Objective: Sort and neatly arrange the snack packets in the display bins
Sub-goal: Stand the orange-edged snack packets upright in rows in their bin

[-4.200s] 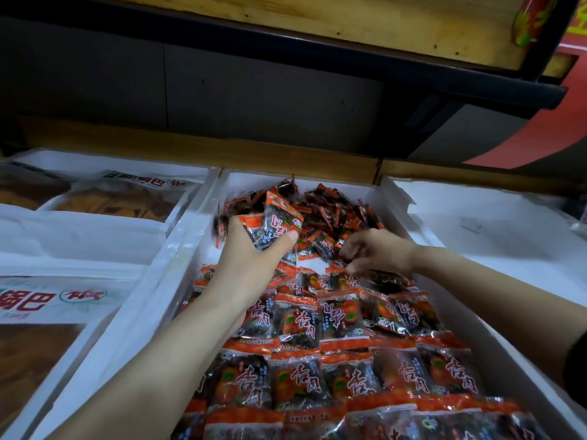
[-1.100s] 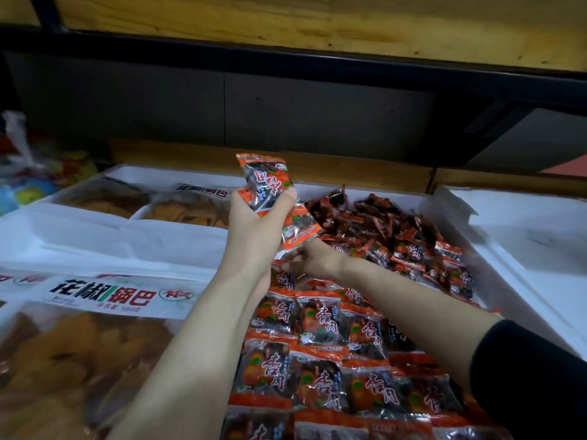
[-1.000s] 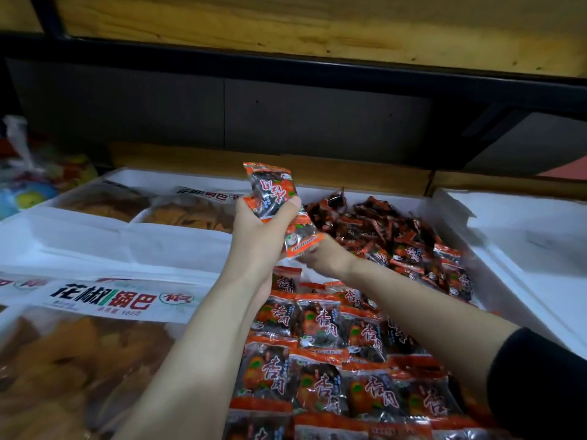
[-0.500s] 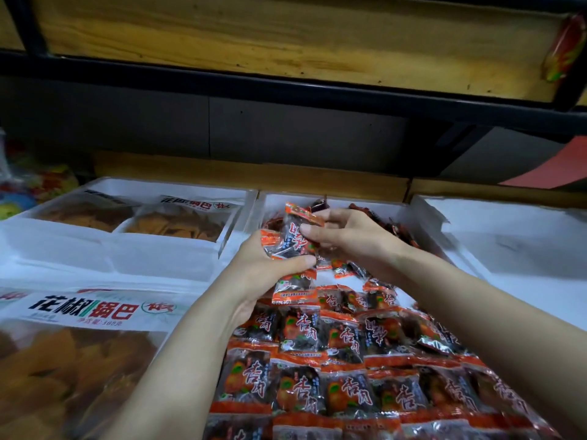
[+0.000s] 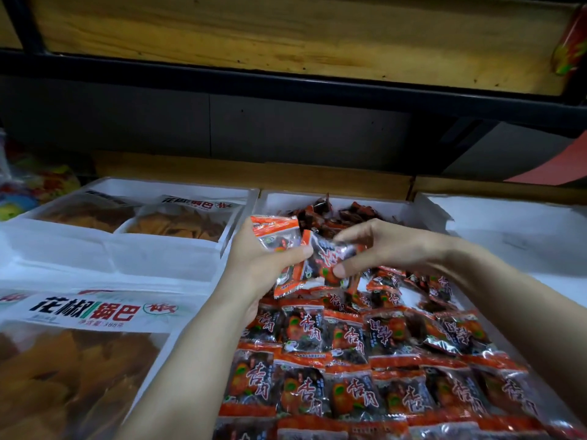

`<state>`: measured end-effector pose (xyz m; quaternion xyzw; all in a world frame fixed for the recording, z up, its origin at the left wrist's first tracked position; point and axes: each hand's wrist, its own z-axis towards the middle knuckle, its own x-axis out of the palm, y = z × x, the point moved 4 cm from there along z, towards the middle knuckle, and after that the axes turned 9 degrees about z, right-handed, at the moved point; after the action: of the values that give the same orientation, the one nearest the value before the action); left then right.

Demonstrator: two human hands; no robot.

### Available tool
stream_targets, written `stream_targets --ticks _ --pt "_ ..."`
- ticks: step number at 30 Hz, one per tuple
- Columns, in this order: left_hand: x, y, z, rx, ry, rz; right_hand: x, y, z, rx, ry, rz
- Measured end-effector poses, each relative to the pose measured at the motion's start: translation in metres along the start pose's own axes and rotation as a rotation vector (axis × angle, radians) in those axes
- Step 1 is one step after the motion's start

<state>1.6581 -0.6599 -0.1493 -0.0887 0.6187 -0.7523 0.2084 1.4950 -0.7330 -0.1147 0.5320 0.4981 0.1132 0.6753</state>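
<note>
My left hand [image 5: 257, 265] grips a small stack of orange-and-clear snack packets [image 5: 275, 231] over the middle white bin [image 5: 286, 198]. My right hand [image 5: 378, 246] pinches one dark packet [image 5: 327, 258] between thumb and fingers, right beside that stack. Below both hands, packets of the same kind lie in neat rows [image 5: 349, 369] filling the near part of the bin. A loose heap of packets [image 5: 346, 214] sits at the bin's far end, partly hidden behind my hands.
To the left, white bins hold large clear bags of golden crisps [image 5: 178, 223] with a printed label [image 5: 89, 308]. A white bin [image 5: 508, 223] stands to the right. A dark shelf frame and wooden board [image 5: 286, 42] hang above the bins.
My left hand has come down from chest height to just above the bin with its stack. My right hand has come up from under it and now pinches a packet beside the stack.
</note>
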Motion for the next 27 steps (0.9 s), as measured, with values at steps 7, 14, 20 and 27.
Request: stream_targets --ticks 7,14,20,27 --pt "-0.003 -0.001 0.002 0.058 -0.084 0.05 0.006 -0.001 0.008 -0.062 -0.103 -0.139" --pt "-0.012 0.001 0.006 0.037 -0.233 -0.029 -0.004 -0.034 0.037 0.149 -0.415 0.014" --pt "-0.011 0.002 0.007 0.017 -0.213 -0.062 0.031 -0.052 0.061 0.296 -0.211 0.148" --pt "-0.01 0.004 0.007 -0.035 -0.185 -0.109 0.03 -0.058 0.071 0.332 -0.132 0.103"
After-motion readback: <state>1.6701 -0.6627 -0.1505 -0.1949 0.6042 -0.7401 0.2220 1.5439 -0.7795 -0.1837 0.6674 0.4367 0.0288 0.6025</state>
